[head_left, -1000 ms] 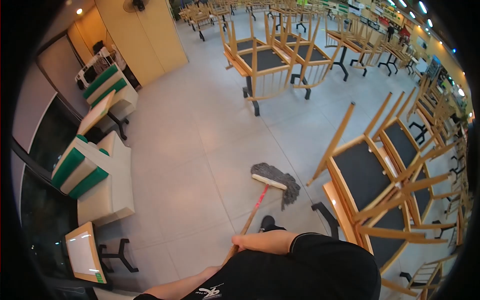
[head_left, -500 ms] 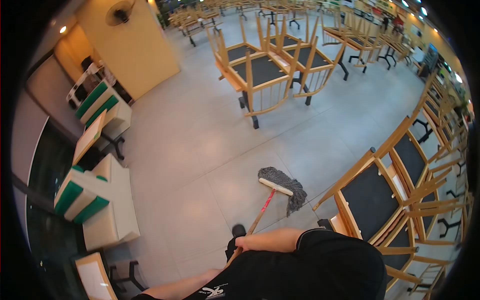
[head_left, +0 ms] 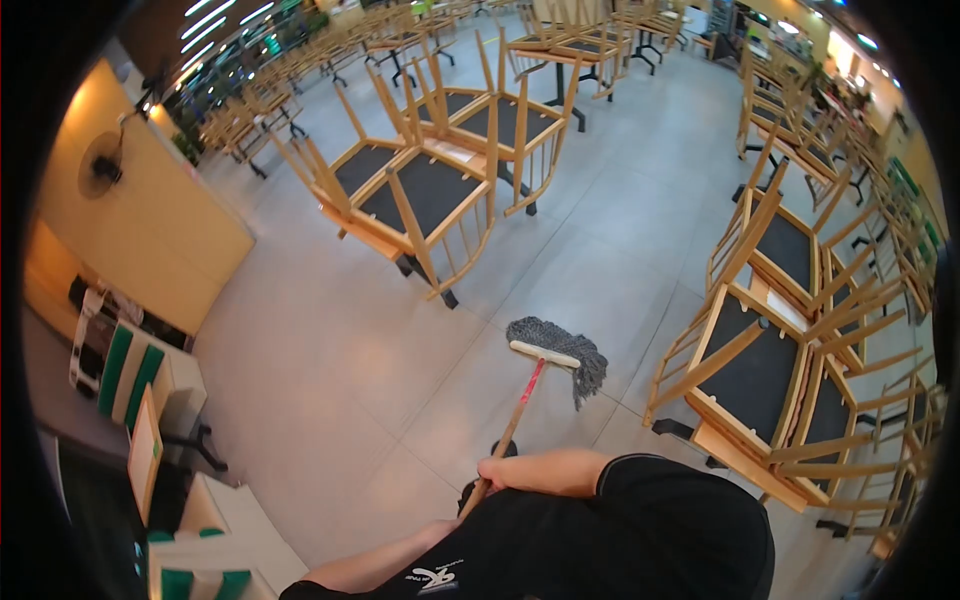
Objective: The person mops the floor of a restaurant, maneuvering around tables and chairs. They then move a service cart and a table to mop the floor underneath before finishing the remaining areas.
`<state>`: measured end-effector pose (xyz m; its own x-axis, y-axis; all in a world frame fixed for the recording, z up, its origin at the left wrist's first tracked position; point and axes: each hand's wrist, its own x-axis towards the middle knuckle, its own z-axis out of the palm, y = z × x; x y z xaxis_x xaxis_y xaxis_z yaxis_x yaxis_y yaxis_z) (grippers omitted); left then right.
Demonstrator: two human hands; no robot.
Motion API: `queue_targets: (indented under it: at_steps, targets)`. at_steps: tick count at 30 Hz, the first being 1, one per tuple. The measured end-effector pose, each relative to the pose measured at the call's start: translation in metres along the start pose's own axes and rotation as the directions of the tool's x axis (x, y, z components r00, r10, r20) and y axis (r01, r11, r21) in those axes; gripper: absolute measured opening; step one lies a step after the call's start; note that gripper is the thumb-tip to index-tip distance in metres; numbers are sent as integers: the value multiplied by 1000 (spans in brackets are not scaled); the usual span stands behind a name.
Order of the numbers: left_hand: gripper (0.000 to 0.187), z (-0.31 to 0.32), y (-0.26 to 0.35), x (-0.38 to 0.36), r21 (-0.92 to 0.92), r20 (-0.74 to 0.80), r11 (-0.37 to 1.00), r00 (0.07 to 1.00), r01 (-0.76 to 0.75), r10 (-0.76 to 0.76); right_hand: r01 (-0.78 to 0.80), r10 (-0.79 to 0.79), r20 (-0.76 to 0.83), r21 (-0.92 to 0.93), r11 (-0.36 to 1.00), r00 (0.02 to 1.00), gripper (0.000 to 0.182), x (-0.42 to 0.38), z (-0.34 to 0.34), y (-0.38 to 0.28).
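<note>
A mop (head_left: 522, 400) slants away from my body, its wooden handle red near the top of the white crossbar. Its grey string head (head_left: 570, 348) lies spread on the tiled floor, swept toward the right. My right hand (head_left: 488, 470) is wrapped around the handle in front of my black shirt. Closer to my body, my left hand (head_left: 442, 530) is at the handle's near end, closed on it, with its fingers mostly hidden by the shirt. One dark shoe (head_left: 505, 450) shows beside the handle.
Upturned chairs (head_left: 420, 190) rest on a table ahead to the left. More chairs (head_left: 745, 370) are stacked upside down on a table close on the right. Green-and-cream bench seats (head_left: 150, 375) and a yellow wall (head_left: 150, 200) with a fan (head_left: 103, 165) line the left.
My view has swung to the right, so the tables, benches and wall appear further left. The mop has turned along with my body. Both hands keep their hold.
</note>
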<state>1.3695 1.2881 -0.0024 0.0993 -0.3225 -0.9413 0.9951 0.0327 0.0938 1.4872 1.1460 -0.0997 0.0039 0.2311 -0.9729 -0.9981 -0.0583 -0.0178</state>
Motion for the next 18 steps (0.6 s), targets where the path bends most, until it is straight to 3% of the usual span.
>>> queue_targets:
  at_steps: [2,3,5,8,12,18]
  targets:
    - [33,-53,5,46,-37,50,999,998,-27,29,97,-97,55,7,995,994,23,-19,9,-19]
    - [33,-54,25,32,-8,51,1000,999,-13,13,56,-56,23,-1,998,998,19,2,11,-25]
    - [33,-24,61,-25,134,79,989,995,-66,56,37,-38,32,27,999,999,19,4,15,-35]
    - [35,-8,98,-54,218,97,973,994,-73,53,38,-39,33,27,999,999,21,11,10,-46]
    - [35,-10,122,-50,263,78,964,997,-42,23,45,-44,34,-20,999,998,26,20,13,-65]
    - [35,3,168,-53,291,27,957,999,9,-18,-73,66,84,88,993,994,27,20,9,-108]
